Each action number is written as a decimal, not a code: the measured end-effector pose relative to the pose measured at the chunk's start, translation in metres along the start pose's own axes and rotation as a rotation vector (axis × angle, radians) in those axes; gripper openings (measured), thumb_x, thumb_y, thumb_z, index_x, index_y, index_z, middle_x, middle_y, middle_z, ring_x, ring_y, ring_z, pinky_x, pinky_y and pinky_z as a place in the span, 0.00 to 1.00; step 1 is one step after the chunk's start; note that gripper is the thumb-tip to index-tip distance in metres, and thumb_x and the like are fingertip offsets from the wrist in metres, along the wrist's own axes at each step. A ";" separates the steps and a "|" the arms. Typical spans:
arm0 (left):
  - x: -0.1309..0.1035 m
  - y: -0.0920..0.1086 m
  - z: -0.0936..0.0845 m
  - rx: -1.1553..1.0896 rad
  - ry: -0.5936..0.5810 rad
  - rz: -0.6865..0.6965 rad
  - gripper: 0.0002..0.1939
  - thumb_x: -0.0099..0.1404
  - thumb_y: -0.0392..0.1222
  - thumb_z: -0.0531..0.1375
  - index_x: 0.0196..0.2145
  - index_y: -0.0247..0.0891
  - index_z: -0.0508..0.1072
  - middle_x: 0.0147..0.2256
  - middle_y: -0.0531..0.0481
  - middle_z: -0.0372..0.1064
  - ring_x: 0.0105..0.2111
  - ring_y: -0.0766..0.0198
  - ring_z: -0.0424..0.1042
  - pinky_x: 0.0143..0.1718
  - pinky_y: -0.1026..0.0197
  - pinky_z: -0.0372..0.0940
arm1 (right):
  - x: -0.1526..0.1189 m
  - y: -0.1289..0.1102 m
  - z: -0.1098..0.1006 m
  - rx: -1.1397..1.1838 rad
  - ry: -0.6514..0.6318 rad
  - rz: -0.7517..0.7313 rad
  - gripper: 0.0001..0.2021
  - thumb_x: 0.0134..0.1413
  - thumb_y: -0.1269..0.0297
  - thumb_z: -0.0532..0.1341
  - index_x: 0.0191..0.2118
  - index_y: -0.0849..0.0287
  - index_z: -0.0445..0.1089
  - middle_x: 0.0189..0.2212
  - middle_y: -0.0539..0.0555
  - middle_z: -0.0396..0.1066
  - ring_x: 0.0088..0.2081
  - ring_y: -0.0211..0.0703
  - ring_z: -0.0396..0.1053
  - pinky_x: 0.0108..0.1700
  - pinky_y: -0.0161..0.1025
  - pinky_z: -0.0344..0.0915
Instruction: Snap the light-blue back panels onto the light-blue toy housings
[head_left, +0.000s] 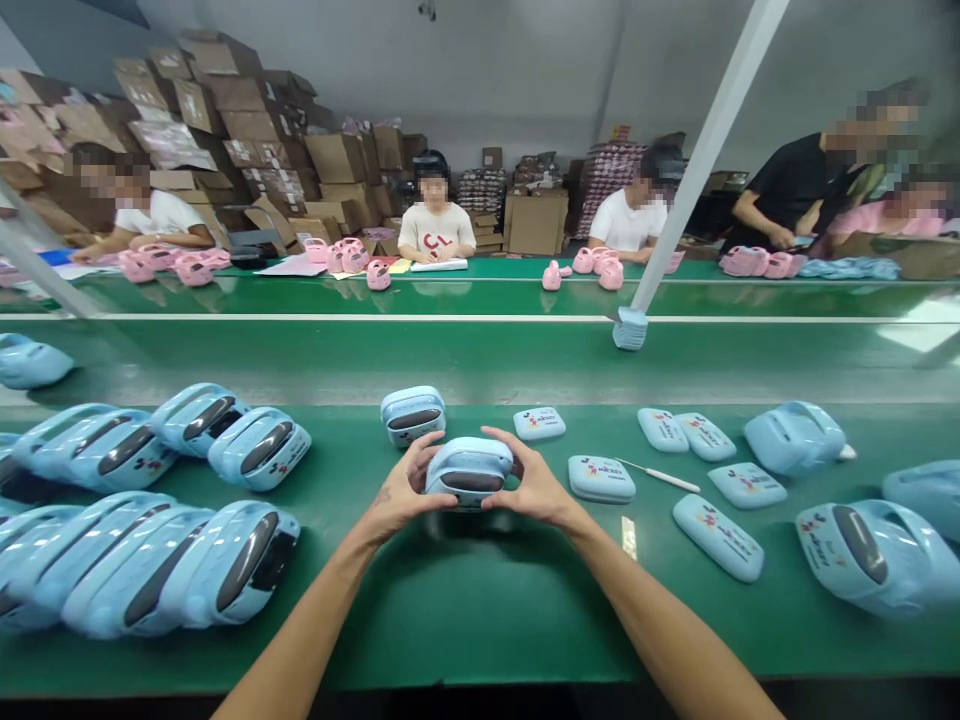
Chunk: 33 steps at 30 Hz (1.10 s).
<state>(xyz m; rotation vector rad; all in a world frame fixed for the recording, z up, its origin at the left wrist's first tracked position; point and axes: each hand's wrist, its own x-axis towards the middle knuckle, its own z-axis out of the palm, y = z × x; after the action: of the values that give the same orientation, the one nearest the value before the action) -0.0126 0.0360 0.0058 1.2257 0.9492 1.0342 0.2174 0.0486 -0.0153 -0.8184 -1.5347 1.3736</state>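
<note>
My left hand [412,482] and my right hand [536,482] grip a light blue plastic case with a top handle and dark oval window [472,462] from its two sides. Thumbs lie along its near face, fingers around the far edges. Its lower part is partly hidden. Just behind my left hand stands another blue case [412,412]. To the right of my right hand lie a stacked pair of blue panels [601,478] printed with a cartoon mouse, and a thin white-handled pointed tool [664,476].
Rows of blue cases [255,565] fill the left. More printed panels [720,537] and blue cases [874,550] lie at right. A slanted white post [705,150] rises beyond the green table [465,620]. Across the belt sit co-workers [437,228] with pink cases [349,255].
</note>
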 end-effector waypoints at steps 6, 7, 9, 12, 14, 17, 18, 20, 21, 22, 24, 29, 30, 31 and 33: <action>-0.019 -0.013 -0.015 0.227 -0.002 -0.045 0.43 0.40 0.42 0.77 0.55 0.40 0.70 0.54 0.43 0.73 0.58 0.44 0.69 0.62 0.43 0.61 | -0.007 0.005 0.016 -0.237 -0.098 -0.086 0.34 0.42 0.63 0.73 0.57 0.56 0.66 0.51 0.56 0.73 0.52 0.52 0.71 0.56 0.48 0.66; -0.021 -0.016 -0.015 0.230 0.014 -0.044 0.43 0.40 0.43 0.77 0.55 0.39 0.70 0.53 0.43 0.74 0.57 0.44 0.70 0.61 0.43 0.62 | -0.007 0.005 0.018 -0.260 -0.090 -0.098 0.32 0.42 0.63 0.72 0.56 0.57 0.66 0.49 0.55 0.74 0.50 0.51 0.72 0.54 0.47 0.67; -0.022 -0.022 -0.016 0.231 0.046 -0.046 0.43 0.39 0.44 0.77 0.54 0.39 0.69 0.52 0.43 0.75 0.55 0.45 0.71 0.60 0.44 0.64 | -0.007 0.004 0.021 -0.320 -0.070 -0.111 0.28 0.42 0.65 0.71 0.52 0.57 0.68 0.43 0.52 0.75 0.45 0.50 0.73 0.49 0.45 0.68; -0.024 -0.025 -0.017 0.228 0.051 -0.051 0.43 0.39 0.45 0.77 0.54 0.39 0.69 0.52 0.43 0.75 0.55 0.45 0.72 0.59 0.45 0.65 | -0.007 0.004 0.025 -0.382 -0.044 -0.102 0.27 0.42 0.66 0.70 0.51 0.56 0.68 0.40 0.51 0.75 0.41 0.48 0.73 0.47 0.45 0.69; -0.025 -0.024 -0.018 0.226 0.031 -0.050 0.43 0.40 0.45 0.77 0.54 0.40 0.69 0.53 0.42 0.74 0.56 0.45 0.71 0.59 0.45 0.65 | -0.009 0.006 0.027 -0.373 -0.041 -0.115 0.29 0.43 0.67 0.69 0.54 0.56 0.66 0.45 0.53 0.75 0.46 0.50 0.73 0.52 0.48 0.68; -0.028 -0.018 -0.019 0.219 -0.001 -0.063 0.45 0.45 0.45 0.75 0.59 0.44 0.65 0.57 0.42 0.71 0.58 0.46 0.69 0.61 0.44 0.63 | -0.011 0.012 0.029 -0.332 -0.054 -0.150 0.38 0.41 0.65 0.72 0.61 0.55 0.61 0.58 0.58 0.69 0.58 0.55 0.68 0.62 0.53 0.61; -0.029 -0.016 -0.019 0.212 -0.014 -0.070 0.47 0.45 0.45 0.75 0.61 0.45 0.63 0.59 0.42 0.69 0.59 0.46 0.68 0.61 0.44 0.62 | -0.011 0.014 0.030 -0.320 -0.059 -0.155 0.41 0.40 0.64 0.73 0.62 0.55 0.60 0.60 0.59 0.67 0.60 0.56 0.66 0.64 0.54 0.59; -0.030 -0.016 -0.021 0.184 -0.044 -0.081 0.51 0.44 0.44 0.76 0.64 0.46 0.61 0.62 0.41 0.66 0.61 0.45 0.66 0.63 0.44 0.59 | -0.010 0.015 0.029 -0.303 -0.061 -0.150 0.42 0.39 0.61 0.74 0.62 0.55 0.61 0.59 0.60 0.68 0.60 0.56 0.66 0.64 0.54 0.59; -0.030 -0.017 -0.022 0.162 -0.048 -0.074 0.52 0.43 0.45 0.76 0.64 0.46 0.61 0.62 0.40 0.65 0.62 0.44 0.65 0.64 0.44 0.58 | -0.009 0.015 0.028 -0.299 -0.059 -0.145 0.40 0.40 0.59 0.74 0.61 0.55 0.62 0.57 0.59 0.69 0.57 0.55 0.68 0.62 0.54 0.62; -0.030 -0.018 -0.024 0.135 -0.039 -0.058 0.51 0.44 0.47 0.76 0.64 0.45 0.61 0.63 0.39 0.64 0.63 0.43 0.64 0.65 0.44 0.57 | -0.008 0.013 0.026 -0.300 -0.057 -0.141 0.37 0.41 0.59 0.74 0.59 0.55 0.64 0.55 0.58 0.72 0.55 0.54 0.70 0.60 0.53 0.64; -0.029 -0.023 -0.028 0.084 0.025 -0.003 0.49 0.46 0.52 0.75 0.63 0.44 0.63 0.64 0.37 0.62 0.64 0.41 0.61 0.66 0.44 0.55 | -0.004 0.009 0.022 -0.307 -0.052 -0.130 0.33 0.41 0.58 0.74 0.55 0.55 0.67 0.49 0.55 0.75 0.50 0.52 0.73 0.56 0.51 0.67; -0.018 -0.023 -0.021 0.145 0.113 0.099 0.50 0.47 0.62 0.72 0.63 0.45 0.62 0.65 0.36 0.61 0.65 0.38 0.59 0.65 0.41 0.54 | 0.006 0.004 0.015 -0.239 -0.028 -0.091 0.31 0.38 0.54 0.75 0.51 0.53 0.69 0.42 0.51 0.74 0.45 0.49 0.73 0.50 0.46 0.71; -0.016 -0.020 -0.017 0.197 0.109 0.106 0.49 0.48 0.62 0.71 0.63 0.44 0.61 0.65 0.36 0.62 0.65 0.39 0.60 0.65 0.41 0.55 | 0.007 0.004 0.016 -0.240 -0.021 -0.086 0.32 0.37 0.54 0.75 0.51 0.52 0.69 0.41 0.50 0.74 0.44 0.49 0.74 0.49 0.46 0.71; -0.013 -0.015 -0.013 0.257 0.107 0.105 0.48 0.48 0.62 0.71 0.62 0.44 0.62 0.64 0.37 0.63 0.64 0.39 0.62 0.65 0.41 0.56 | 0.008 0.005 0.018 -0.255 -0.009 -0.083 0.32 0.36 0.54 0.75 0.50 0.52 0.68 0.41 0.50 0.74 0.43 0.49 0.74 0.48 0.45 0.71; -0.007 -0.005 -0.008 0.390 0.097 0.084 0.47 0.45 0.59 0.72 0.61 0.44 0.64 0.61 0.39 0.67 0.60 0.39 0.67 0.62 0.42 0.60 | 0.009 0.006 0.021 -0.303 0.022 -0.082 0.33 0.35 0.56 0.75 0.51 0.52 0.68 0.39 0.49 0.74 0.42 0.49 0.74 0.47 0.45 0.71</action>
<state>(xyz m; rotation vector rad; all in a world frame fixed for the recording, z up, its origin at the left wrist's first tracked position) -0.0211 0.0310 -0.0002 1.5575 1.2234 1.0100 0.1942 0.0494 -0.0195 -0.9387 -1.7646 1.0839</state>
